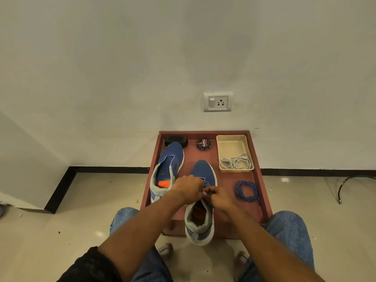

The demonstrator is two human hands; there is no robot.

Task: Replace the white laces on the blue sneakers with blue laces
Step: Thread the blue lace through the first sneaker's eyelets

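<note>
Two blue sneakers lie on a small reddish table. The left sneaker has no lace in it. The right sneaker points away from me, its heel over the table's front edge. My left hand and my right hand meet over its eyelets, fingers curled, pinching a blue lace between them. A second blue lace lies coiled to the right of that shoe. The white laces sit bundled in a cream tray.
A tin of shoe polish and a black round lid or brush stand at the table's back. The wall with a socket is right behind. My knees in jeans flank the table. A black cable lies on the floor at right.
</note>
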